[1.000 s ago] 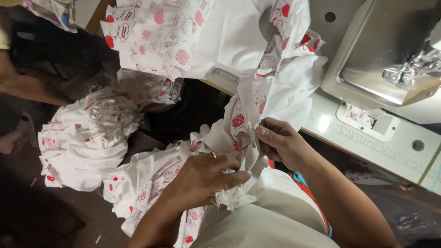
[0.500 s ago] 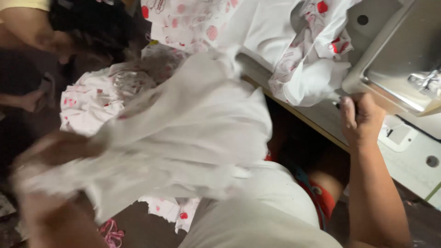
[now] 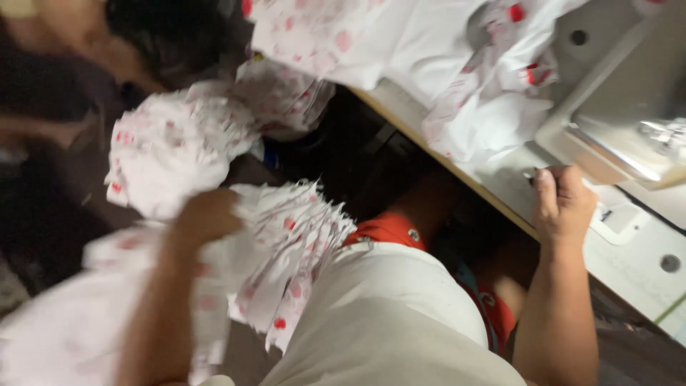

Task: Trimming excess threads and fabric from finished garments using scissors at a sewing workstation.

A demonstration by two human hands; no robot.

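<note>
My left hand [image 3: 204,218] is low on the left, blurred, with its fingers closed into a bundle of white cloth pieces printed with red [image 3: 293,243] that lies beside my lap. More of that cloth [image 3: 57,336] spreads under my left forearm. My right hand [image 3: 564,204] rests on the front edge of the pale sewing table [image 3: 636,250], fingers curled over the edge and thumb on top. A small dark thing by the thumb is too blurred to identify.
A grey sewing machine base [image 3: 607,136] stands at the right. White and red printed fabric [image 3: 429,50] is heaped on the table and hangs over its edge. Another pile [image 3: 171,150] lies lower left. A second person with dark hair [image 3: 171,36] is at top left.
Both hands first held cloth at my lap. My left hand swung a white piece out to the left and now sits on the bundle. My right hand moved up to the table edge.
</note>
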